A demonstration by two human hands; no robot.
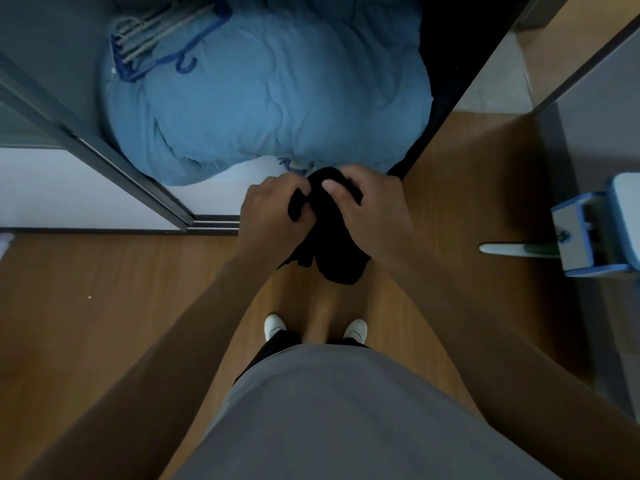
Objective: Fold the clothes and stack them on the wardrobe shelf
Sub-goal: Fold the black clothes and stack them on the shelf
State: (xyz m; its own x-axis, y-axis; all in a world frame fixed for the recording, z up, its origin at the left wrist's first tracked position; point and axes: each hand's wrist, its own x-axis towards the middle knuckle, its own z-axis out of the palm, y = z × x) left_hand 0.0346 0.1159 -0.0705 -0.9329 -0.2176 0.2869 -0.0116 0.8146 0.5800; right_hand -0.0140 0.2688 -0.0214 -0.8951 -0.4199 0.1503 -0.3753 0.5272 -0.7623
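From the head view, the black garment [332, 244] is hard to read: it is bunched and very dark, so its kind, its seams and its edges cannot be made out. The two hands cover much of its upper part. It is held in the air in front of the person, above the wooden floor [104, 306] and just before the open wardrobe's white shelf [69, 188].

The left hand [273, 209] grips the garment's left side with its fingers curled into the cloth. The right hand [370, 202] clutches the top right, its thumb pressed flat on the fabric. The garment's long axis runs from the wardrobe edge back toward the person's white shoes [275, 325]. The gathered top is between the hands and the loose lower end hangs below them, pointing at the feet.

Inside the wardrobe lies a big heap of blue bedding [270, 98], cut off at the top edge, with a bundle of blue hangers [162, 36] resting on its upper left. A grey sliding door frame [104, 147] crosses the left side. At the right edge a blue and white object [595, 230] is partly out of frame, and what it is cannot be told. The person's grey shirt [346, 410] fills the bottom of the view.
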